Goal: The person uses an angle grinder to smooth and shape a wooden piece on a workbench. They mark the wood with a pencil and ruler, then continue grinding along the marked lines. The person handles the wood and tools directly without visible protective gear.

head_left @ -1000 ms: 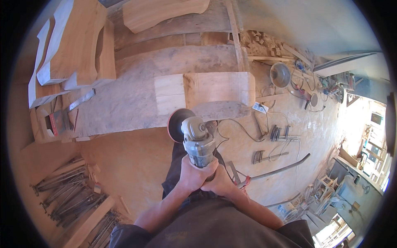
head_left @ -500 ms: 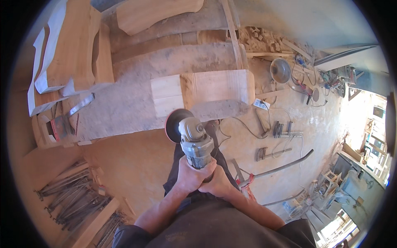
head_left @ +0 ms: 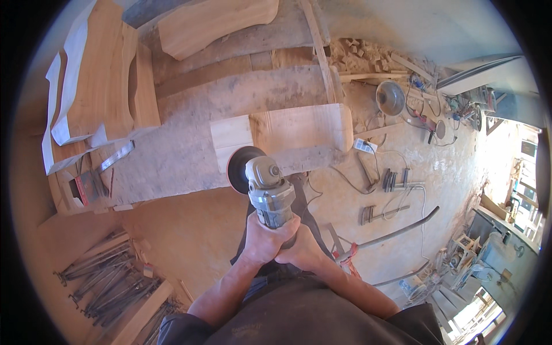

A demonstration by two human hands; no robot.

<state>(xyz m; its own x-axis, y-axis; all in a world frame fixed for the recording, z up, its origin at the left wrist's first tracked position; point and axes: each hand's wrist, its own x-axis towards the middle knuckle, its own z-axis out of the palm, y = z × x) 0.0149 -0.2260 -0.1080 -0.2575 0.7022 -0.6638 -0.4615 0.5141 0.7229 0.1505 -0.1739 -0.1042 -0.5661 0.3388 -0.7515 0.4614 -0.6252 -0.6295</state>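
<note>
Both of my hands are wrapped around the body of an angle grinder (head_left: 268, 187) in front of my waist. My left hand (head_left: 264, 240) grips its upper barrel, with the thumb across the near side. Lower down, my right hand (head_left: 300, 250) closes round the rear end, which the fingers mostly hide. The dark round sanding disc (head_left: 238, 168) points away to the left. It overlaps the near edge of the workbench (head_left: 172, 155) in view; whether it touches the wood, I cannot tell. Just beyond lies a pale wooden board (head_left: 302, 127) with a lighter block (head_left: 230, 131) at its left end.
Shaped wooden pieces (head_left: 103, 75) are stacked at the bench's left end. Bar clamps (head_left: 112, 284) pile up on the lower left floor. To the right lie a power strip (head_left: 364, 145) with cables, more clamps (head_left: 386, 214), a metal bowl (head_left: 390, 98) and a long pipe (head_left: 397, 234).
The grinder's disc sits slightly farther left and higher against the bench. The whole view has shifted a little, so the bench appears lower. Both hands keep their grip.
</note>
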